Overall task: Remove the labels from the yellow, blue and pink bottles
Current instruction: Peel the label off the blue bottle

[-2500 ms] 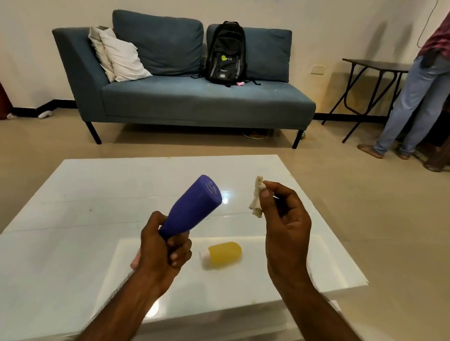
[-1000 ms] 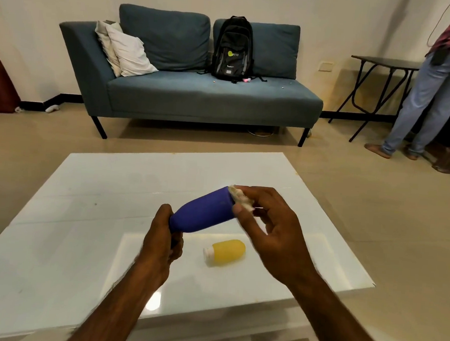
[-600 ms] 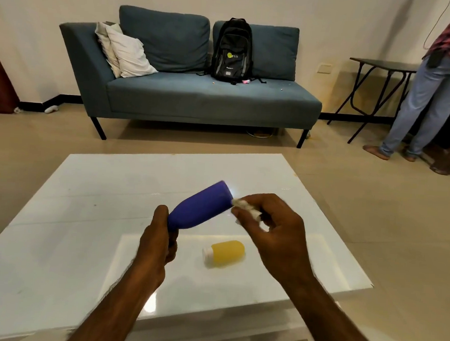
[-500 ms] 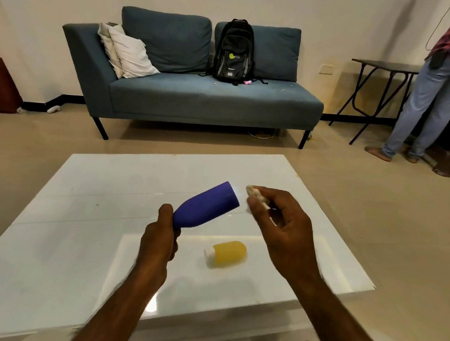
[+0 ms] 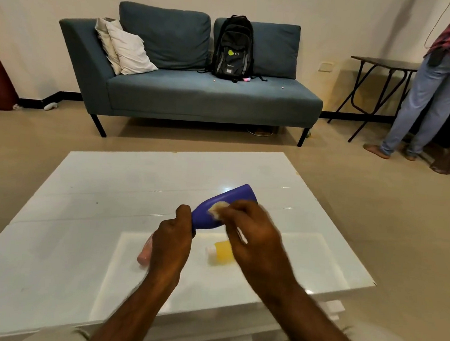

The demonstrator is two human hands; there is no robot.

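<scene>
At the left of the white bench (image 5: 86,240) only a sliver of the pink bottle (image 5: 145,252) shows, lying on the glossy top and mostly hidden behind the left hand (image 5: 170,243). That hand is wrapped tight around the narrow cap end of the blue bottle (image 5: 219,210), its fingers (image 5: 183,215) closed on the neck, and holds the bottle off the bench, tilted so the broad base points up and away toward the sofa (image 5: 187,87).

Just right of it, the right hand (image 5: 253,239) is down on the bottle's side – half a second ago it hovered off the base end with the crumpled label scrap (image 5: 217,208) pinched clear of the plastic. Now the pale wad sits pressed against the blue body between the fingertips, and the hand is motion-blurred. Whether it is rubbing off residue or picking at a leftover patch, I cannot tell. No other label paper is visible on the side facing the camera, so my judgement is that the blue bottle is nearly finished, with only cleanup left.

Below the right hand the yellow bottle (image 5: 220,252) lies on its side on the bench, cap to the left, partly covered by the wrist; the side that shows looks bare, though its far side is hidden. The pink bottle's state cannot be read – it probably comes next.
</scene>
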